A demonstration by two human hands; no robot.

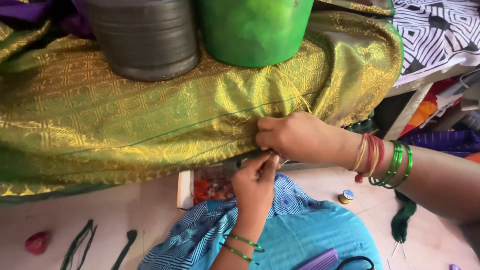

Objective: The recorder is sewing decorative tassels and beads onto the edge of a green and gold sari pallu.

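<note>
Gold-green brocade cloth (150,120) drapes over a raised surface, with grey (145,37) and green (252,30) tubs on top; both hands (255,187) (295,136) pinch its lower fringe, above a pale tiled floor (100,215).

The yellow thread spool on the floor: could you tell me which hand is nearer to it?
Right. The right hand is up-left of the yellow thread spool, at the fabric's edge; the left hand is farther left.
</note>
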